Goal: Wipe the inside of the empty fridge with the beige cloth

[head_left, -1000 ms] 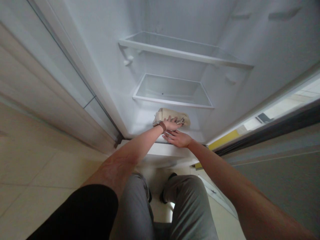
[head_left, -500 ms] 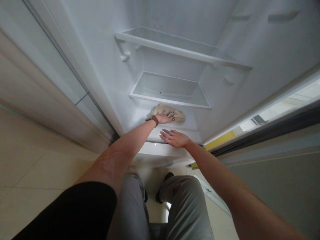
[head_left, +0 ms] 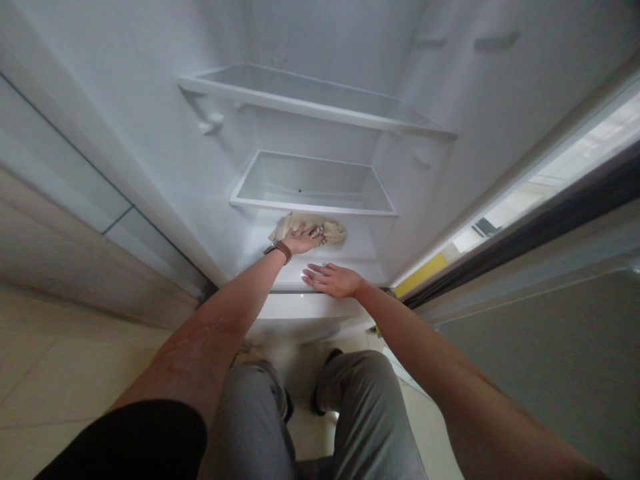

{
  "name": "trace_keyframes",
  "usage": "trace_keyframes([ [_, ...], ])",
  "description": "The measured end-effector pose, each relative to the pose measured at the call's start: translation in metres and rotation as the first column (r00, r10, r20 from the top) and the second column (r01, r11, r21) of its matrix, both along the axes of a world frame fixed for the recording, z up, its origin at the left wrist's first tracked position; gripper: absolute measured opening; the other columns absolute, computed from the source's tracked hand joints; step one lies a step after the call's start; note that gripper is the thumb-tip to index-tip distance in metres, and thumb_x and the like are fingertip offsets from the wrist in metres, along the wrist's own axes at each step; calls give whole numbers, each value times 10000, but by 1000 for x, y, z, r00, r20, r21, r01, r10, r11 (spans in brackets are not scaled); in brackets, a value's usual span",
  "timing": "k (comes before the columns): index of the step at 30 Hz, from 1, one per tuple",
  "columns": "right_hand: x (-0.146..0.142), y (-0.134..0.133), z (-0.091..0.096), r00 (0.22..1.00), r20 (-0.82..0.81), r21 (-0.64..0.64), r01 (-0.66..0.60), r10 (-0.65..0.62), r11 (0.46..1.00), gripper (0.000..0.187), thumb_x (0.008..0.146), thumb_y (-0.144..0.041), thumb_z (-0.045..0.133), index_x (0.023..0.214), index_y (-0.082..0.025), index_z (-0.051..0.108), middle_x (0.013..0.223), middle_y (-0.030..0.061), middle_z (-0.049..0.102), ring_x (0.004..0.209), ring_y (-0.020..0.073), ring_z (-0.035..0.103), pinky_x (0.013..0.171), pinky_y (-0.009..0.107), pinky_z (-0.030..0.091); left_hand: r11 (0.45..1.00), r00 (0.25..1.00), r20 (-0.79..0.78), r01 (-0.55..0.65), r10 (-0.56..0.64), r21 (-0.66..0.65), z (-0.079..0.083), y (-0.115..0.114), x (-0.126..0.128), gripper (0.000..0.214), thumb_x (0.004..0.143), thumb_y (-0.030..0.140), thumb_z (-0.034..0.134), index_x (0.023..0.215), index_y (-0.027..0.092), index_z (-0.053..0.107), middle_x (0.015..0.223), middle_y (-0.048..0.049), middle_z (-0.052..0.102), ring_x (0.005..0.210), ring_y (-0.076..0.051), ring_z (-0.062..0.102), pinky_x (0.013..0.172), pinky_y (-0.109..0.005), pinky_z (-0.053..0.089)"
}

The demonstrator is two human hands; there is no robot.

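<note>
My left hand [head_left: 303, 240], with a brown-strapped watch at its wrist, lies with fingers spread on a crumpled beige cloth [head_left: 336, 232]. The cloth rests on the white floor [head_left: 363, 253] of a fridge compartment and has a dark pattern on one part. My right hand [head_left: 334, 279] is at the compartment's front edge, to the right of and nearer than the left. Its fingers are stretched out flat, with nothing seen in them. Its palm is hidden, so how firmly it presses cannot be made out.
Above the cloth is a white-framed glass shelf [head_left: 315, 207], with a wider shelf [head_left: 320, 113] higher up. Shelf supports [head_left: 211, 123] stick out from the side walls. The open door [head_left: 540, 360] stands at right. A yellow strip [head_left: 420, 275] shows behind it. My knees are below the front edge.
The whole view has shifted, so the fridge, cloth and both hands appear further left. Both hands keep nearly the same places, the left on the cloth and the right at the front edge.
</note>
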State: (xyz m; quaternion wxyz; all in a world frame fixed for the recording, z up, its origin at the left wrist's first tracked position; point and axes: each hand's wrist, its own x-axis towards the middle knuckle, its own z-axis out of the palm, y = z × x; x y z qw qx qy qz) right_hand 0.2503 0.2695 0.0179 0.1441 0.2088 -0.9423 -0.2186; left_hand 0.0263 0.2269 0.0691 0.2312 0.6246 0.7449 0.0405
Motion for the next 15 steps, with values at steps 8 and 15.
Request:
trace_keyframes([
  [8,0,0,-2,1000,6,-16,7,-7,1000,467,1094,-218,365,1537,-146,491,1616,133,502,1508,280,463,926,358,495,1000,999,-32,-3,3,-2,2,-4,8,560,1111,516,292,1634,366,425,1803,24,69,1663,-335,-24,1300,-634,-14],
  [15,0,2,-3,998,56,-53,25,-22,998,481,1087,-227,373,1549,-156,486,1611,139,506,1534,277,427,959,365,485,999,999,-23,-39,40,19,-4,-5,12,629,1085,570,274,1681,372,319,1802,47,65,1667,-300,-63,1315,-599,-26],
])
